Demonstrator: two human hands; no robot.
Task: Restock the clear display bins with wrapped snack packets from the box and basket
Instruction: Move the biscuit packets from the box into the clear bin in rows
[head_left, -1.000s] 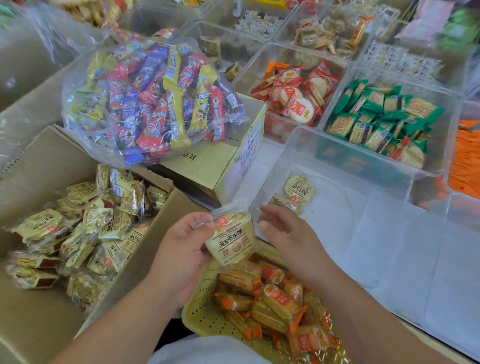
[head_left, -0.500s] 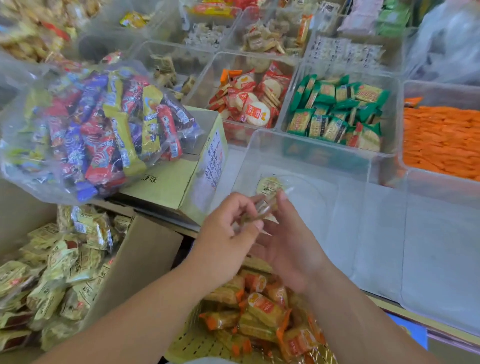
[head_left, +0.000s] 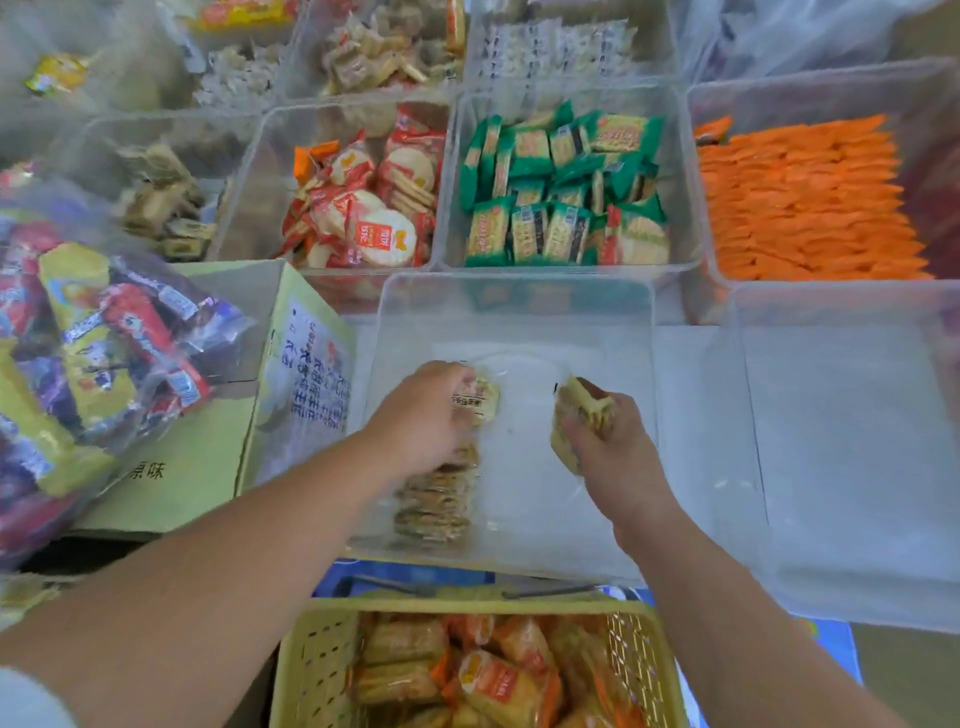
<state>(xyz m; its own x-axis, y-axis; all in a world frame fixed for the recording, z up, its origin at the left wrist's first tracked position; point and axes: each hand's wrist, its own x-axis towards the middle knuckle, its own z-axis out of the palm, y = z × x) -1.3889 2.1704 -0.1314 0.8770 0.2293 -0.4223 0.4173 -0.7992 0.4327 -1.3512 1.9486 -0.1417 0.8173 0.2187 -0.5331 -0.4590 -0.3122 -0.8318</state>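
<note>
The left forearm (head_left: 234, 545) and right forearm (head_left: 727, 597) are both extending forward, bare, angling slightly toward each other. The left hand (head_left: 423, 415) is facing knuckles-up, its fingers curling down round a wrapped snack packet (head_left: 482, 400). The right hand (head_left: 613, 447) is hovering near it but apart, fingers and thumb gripping a second packet (head_left: 574, 415). A pale sleeve (head_left: 26, 696) is showing at the left upper arm.

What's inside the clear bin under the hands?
A row of packets along the clear bin's left side; left hand and right hand each grip another. The left hand covers the row's far end.
</note>
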